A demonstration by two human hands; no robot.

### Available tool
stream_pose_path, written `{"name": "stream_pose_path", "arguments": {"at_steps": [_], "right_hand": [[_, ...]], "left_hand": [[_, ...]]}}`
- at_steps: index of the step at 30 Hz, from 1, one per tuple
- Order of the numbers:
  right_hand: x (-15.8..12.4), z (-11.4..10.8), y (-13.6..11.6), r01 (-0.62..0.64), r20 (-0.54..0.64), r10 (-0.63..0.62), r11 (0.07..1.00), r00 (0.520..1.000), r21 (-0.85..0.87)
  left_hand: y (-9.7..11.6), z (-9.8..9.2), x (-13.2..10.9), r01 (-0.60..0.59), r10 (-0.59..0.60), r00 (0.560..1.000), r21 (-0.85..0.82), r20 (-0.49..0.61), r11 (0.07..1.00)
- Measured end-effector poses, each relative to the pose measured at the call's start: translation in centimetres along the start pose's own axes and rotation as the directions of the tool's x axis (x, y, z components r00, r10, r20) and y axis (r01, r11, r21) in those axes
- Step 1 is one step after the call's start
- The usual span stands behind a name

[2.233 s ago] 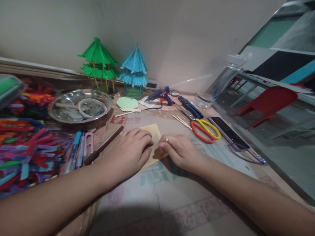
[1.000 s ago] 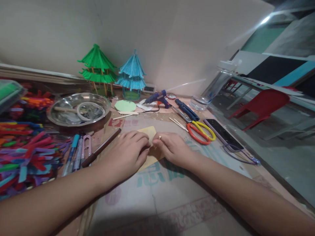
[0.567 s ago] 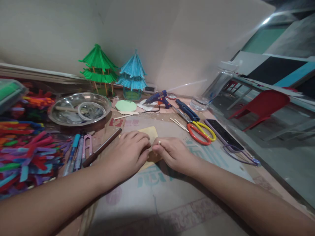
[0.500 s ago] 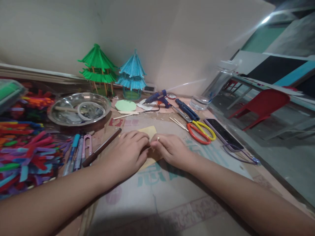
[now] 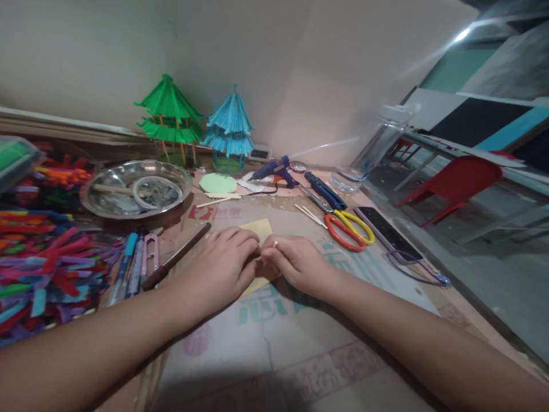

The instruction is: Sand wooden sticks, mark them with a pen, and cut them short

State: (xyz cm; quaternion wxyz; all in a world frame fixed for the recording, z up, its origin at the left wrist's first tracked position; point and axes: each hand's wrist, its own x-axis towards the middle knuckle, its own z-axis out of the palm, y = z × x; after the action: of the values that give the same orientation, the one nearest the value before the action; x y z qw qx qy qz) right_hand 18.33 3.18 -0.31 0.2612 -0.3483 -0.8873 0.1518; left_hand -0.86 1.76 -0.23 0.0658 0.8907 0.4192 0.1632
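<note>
Both hands meet at the middle over a square of yellow paper [image 5: 262, 228] on the printed cardboard. My right hand [image 5: 298, 260] is closed in a pinch around a thin wooden stick [image 5: 275, 244]; only its pale end pokes out above the fingers. Curled over the paper's left part is my left hand [image 5: 229, 260], its thumb and forefinger drawn together against the right fingertips. What the left fingers grip is hidden. A brown marker [image 5: 178, 256] lies beside the left hand, and scissors [image 5: 349, 230] with red and yellow handles lie beyond the right one.
Green [image 5: 169, 109] and blue [image 5: 230, 123] pagoda models stand by the wall, near a glue gun [image 5: 274, 170] and pliers [image 5: 326, 191]. A metal tray [image 5: 92, 200], pens [image 5: 128, 252] and colourful pipe cleaners [image 5: 47, 274] fill the left. A phone [image 5: 388, 232] and clear bottle [image 5: 349, 178] are at right.
The hands keep almost the same pose over the yellow paper, the stick's end still showing. The whole view has shifted very slightly.
</note>
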Motion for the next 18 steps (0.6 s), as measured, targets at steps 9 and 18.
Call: {"name": "stream_pose_path", "arguments": {"at_steps": [9,18], "right_hand": [[-0.04,0.09,-0.44,-0.039,-0.022,0.043,0.990,0.999,0.135],[0.40,-0.56,0.14,-0.233,0.109,0.438,0.241,0.892,0.942]], "left_hand": [[0.01,-0.05,-0.14,-0.001,0.001,1.000,0.001,-0.006,1.000],[-0.50,-0.11,-0.18,-0.079,-0.033,0.941,-0.312,-0.338,0.947]]}}
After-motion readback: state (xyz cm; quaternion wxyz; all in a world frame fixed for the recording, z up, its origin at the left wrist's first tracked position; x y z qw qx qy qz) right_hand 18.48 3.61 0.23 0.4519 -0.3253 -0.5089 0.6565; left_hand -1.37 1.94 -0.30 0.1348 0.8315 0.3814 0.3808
